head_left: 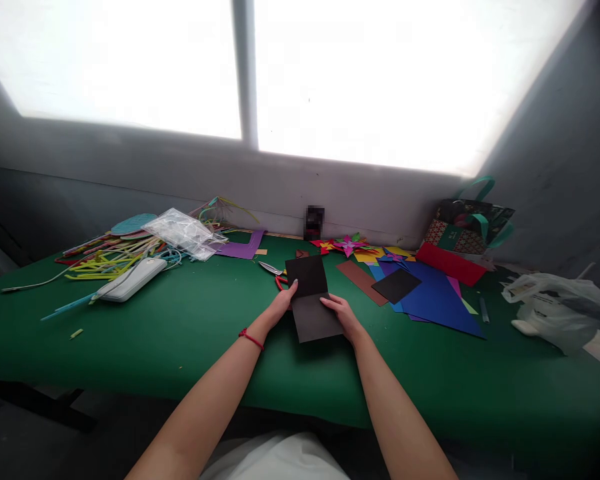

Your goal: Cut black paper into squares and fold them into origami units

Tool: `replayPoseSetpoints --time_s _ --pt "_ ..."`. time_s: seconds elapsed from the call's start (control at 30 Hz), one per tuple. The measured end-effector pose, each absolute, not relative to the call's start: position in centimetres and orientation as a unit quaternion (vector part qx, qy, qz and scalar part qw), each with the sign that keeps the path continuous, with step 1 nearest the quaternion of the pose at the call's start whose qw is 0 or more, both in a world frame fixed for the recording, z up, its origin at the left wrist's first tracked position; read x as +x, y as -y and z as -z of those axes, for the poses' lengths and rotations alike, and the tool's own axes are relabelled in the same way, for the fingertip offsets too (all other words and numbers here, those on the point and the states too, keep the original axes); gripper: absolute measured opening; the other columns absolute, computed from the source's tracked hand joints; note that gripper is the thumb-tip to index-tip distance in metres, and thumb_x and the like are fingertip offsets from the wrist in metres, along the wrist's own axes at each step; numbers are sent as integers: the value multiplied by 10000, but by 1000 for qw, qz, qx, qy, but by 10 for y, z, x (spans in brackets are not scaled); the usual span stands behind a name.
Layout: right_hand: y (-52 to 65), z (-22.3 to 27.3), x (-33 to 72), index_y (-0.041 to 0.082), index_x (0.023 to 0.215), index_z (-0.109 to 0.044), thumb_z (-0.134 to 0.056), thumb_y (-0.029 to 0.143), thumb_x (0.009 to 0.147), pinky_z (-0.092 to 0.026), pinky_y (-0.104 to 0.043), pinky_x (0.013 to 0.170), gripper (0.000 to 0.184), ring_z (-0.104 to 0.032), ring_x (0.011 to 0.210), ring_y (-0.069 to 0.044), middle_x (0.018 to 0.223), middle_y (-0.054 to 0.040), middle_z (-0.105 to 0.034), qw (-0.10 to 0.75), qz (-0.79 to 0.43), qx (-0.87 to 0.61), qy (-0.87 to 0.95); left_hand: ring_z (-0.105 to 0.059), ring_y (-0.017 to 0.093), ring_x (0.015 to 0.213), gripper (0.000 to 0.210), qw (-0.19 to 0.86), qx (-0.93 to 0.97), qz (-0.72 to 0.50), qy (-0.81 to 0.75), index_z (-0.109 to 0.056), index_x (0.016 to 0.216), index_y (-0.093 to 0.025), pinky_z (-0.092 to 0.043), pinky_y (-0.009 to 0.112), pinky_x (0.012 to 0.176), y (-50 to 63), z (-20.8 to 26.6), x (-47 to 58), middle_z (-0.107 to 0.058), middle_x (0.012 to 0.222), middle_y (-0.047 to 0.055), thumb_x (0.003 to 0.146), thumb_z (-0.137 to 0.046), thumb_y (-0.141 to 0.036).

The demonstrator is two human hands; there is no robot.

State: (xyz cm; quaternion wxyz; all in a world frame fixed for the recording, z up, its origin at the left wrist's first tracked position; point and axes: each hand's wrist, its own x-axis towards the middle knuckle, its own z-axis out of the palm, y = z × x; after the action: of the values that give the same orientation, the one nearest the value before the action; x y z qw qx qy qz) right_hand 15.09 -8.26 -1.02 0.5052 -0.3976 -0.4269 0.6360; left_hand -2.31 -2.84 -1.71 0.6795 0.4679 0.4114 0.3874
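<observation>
Taking the folded black paper as the middle of the clock and the wall as 12, the green table [180, 360] spreads all round. Far off at 3 o'clock slumps a plastic bag [555, 303]; toward 2 stands a gift bag [455, 233]. Nearer, at 3, lies blue paper [443, 293].

The black paper [317, 319] itself is held up over the near part of the table, one crease across it, the far panel tilted away from the near one. It looks light and fairly stiff, flat along each panel but likely to bend easily at the fold; it seems dry and matt, so slipping is unlikely, though hard pinching could dent it. The side edges beside the crease look the best hold.

The left hand [283, 303] is clamped on the edge at 9, thumb on top, its other fingers mostly hidden. The right hand [344, 317] pinches the edge at 3, fingertips near the crease.

At 10, just beyond the left hand, lie scissors [272, 269]. Smallest is a red bracelet [253, 339] on the left wrist.
</observation>
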Motion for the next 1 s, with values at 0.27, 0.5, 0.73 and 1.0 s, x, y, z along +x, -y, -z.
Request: replayPoseSetpoints --time_s 0.27,0.5,0.73,1.0 --pt "89 3 147 175 967 -626 -644 323 657 -471 -326 713 343 -615 836 -231 927 -77 -655 491 -665 -355 437 -620 197 674 367 769 324 -409 -369 -605 968 -92 -473 288 640 39 9 -23 -670 814 105 754 -520 -378" --pt "87 7 151 184 912 -629 -631 304 659 -457 -302 711 281 -602 839 -225 907 -64 -652 482 -670 -367 428 -610 177 630 237 795 311 -385 -350 -613 841 -108 -461 272 610 39 8 -24 -663 721 82 724 -529 -297" --pt "78 9 160 204 874 -600 -360 603 770 -396 -260 469 477 -521 496 -145 620 -25 -585 537 -651 -360 396 -595 155 603 291 732 385 -440 -350 -586 882 -119 -452 257 554 32 21 -20 -651 731 75 731 -547 -365" --pt "85 8 148 193 927 -562 -446 561 753 -374 -230 443 424 -508 484 -121 666 -45 -618 491 -612 -377 493 -509 143 415 499 557 520 -467 -449 -563 459 -144 -404 261 470 20 33 -22 -558 440 70 744 -450 -537"
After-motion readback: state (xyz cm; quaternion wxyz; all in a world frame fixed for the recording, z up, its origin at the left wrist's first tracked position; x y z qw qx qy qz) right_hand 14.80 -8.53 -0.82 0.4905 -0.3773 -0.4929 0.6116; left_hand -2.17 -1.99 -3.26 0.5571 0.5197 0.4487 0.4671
